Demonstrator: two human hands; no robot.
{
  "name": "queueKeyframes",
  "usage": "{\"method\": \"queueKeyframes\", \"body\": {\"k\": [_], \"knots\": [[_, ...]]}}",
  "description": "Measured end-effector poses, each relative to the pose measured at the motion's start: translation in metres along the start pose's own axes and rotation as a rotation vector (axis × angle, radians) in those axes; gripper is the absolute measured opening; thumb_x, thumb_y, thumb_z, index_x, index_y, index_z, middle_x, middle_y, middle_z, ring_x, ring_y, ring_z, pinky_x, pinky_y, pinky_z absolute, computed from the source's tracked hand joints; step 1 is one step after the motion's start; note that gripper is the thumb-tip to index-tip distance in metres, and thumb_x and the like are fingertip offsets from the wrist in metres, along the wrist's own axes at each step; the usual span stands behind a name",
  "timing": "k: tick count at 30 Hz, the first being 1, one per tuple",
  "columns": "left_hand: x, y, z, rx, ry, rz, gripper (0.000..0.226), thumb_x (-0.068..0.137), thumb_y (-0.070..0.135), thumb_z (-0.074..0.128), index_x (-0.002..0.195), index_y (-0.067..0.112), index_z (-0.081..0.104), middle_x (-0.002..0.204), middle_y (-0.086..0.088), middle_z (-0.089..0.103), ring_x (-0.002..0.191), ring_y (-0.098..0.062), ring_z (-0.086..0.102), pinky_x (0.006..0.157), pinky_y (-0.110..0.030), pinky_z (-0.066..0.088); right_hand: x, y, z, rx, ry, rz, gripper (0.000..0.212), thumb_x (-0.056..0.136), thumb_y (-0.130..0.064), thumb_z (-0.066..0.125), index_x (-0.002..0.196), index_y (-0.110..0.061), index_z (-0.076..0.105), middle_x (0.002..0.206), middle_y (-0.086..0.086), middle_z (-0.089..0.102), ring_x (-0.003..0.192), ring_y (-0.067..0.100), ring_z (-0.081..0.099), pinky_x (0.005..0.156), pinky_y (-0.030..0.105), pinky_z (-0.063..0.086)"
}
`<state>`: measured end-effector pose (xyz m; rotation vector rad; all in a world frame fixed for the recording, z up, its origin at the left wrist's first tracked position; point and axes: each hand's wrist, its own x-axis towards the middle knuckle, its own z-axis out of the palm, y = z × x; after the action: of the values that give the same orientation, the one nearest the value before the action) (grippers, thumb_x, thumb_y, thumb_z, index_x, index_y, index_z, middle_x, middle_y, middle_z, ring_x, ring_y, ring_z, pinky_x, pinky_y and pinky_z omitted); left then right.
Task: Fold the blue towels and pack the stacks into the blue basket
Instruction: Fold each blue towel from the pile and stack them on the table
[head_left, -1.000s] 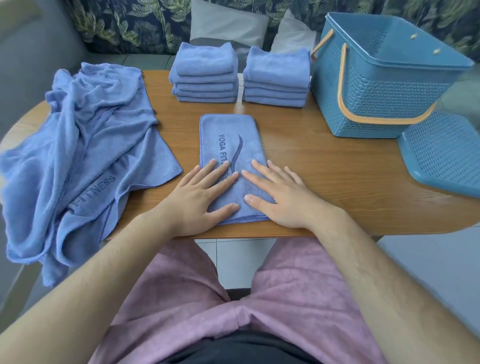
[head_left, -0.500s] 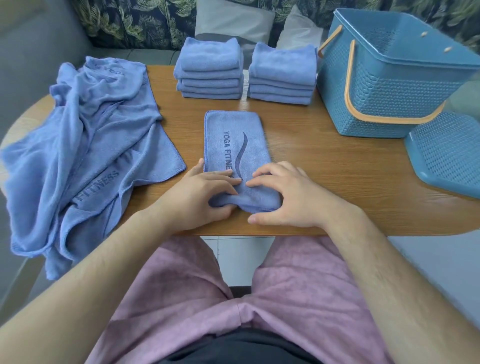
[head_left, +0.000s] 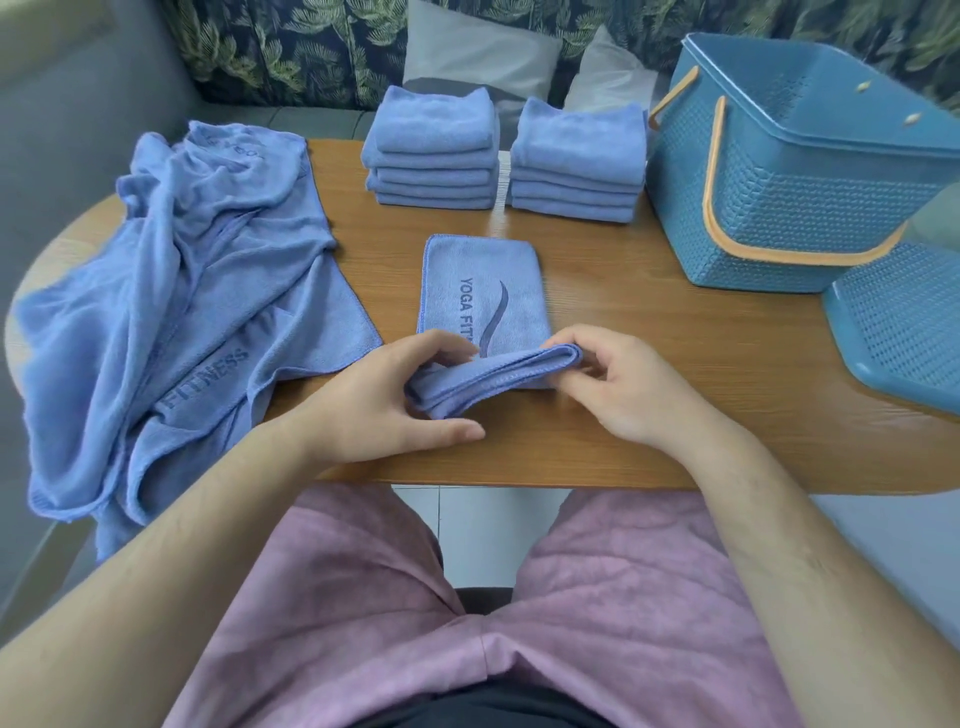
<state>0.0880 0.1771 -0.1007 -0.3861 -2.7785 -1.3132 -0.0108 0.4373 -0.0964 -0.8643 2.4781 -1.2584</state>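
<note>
Seen from the head camera, the step in hand is a fold of the narrow "YOGA FITNESS" towel (head_left: 483, 296), which lies lengthwise on the wooden table (head_left: 649, 364) just in front of the person, its far end flat and its near end lifted off the wood. The left hand (head_left: 384, 400) has its fingers curled over the near left corner and pinches the layered edge there, and the right hand (head_left: 628, 384) pinches the near right corner in the same way, so both hands are closed on the cloth and the raised edge runs between them. Behind the towel, two folded stacks (head_left: 434, 150) sit side by side near the table's far edge, close together; whether they touch cannot be told. To their right stands the blue basket (head_left: 789, 197), open, with its orange handle lowered against its wall, and its perforated lid (head_left: 904, 332) rests at the table's right end. A loose heap of unfolded towels (head_left: 182, 291) spreads over the left side and hangs off the edge. The task looks partway done: folding goes on and no towel can be seen in the basket, though its floor is out of sight. The next move seems to call for carrying the pinched edge forward to meet the far end, keeping both corners level so the layers do not slip.
</note>
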Motion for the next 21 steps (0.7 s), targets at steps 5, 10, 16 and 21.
{"method": "queueKeyframes", "body": {"k": [5,10,16,21], "knots": [[0.002,-0.007,-0.005,-0.108,0.061,0.04,0.043,0.085,0.014,0.073,0.125,0.024,0.058,0.114,0.006,0.066,0.107,-0.016,0.064,0.094,-0.031,0.05,0.002,-0.006,-0.002,0.295,-0.034,0.071,0.019,0.099,-0.008,0.063,0.109,-0.021,0.072,0.1,-0.01,0.077,0.09,0.001,0.068,0.081,0.018,0.051],[0.006,-0.001,-0.007,-0.505,0.206,-0.119,0.016,0.095,0.019,0.06,0.108,0.018,0.068,0.087,-0.002,0.069,0.075,-0.014,0.06,0.062,-0.028,0.051,-0.001,-0.007,-0.014,0.393,-0.13,0.154,0.017,0.099,-0.017,0.064,0.113,-0.017,0.073,0.091,-0.002,0.073,0.072,0.007,0.06,0.062,0.022,0.049],[0.014,0.0,0.004,-0.568,0.328,-0.327,0.018,0.097,0.038,0.06,0.111,0.028,0.064,0.081,-0.003,0.069,0.068,-0.014,0.057,0.06,-0.029,0.043,0.003,-0.01,-0.009,0.467,0.021,0.21,0.014,0.098,-0.03,0.066,0.11,-0.024,0.072,0.078,-0.005,0.072,0.059,0.007,0.057,0.05,0.023,0.044],[0.013,-0.005,0.011,-0.458,0.376,-0.367,0.033,0.1,0.031,0.059,0.126,0.049,0.05,0.058,0.009,0.045,0.054,-0.012,0.036,0.052,-0.019,0.034,0.006,-0.004,0.006,0.374,0.157,0.266,0.041,0.094,-0.02,0.07,0.123,-0.042,0.053,0.079,-0.004,0.073,0.062,0.011,0.06,0.057,0.022,0.049]]}}
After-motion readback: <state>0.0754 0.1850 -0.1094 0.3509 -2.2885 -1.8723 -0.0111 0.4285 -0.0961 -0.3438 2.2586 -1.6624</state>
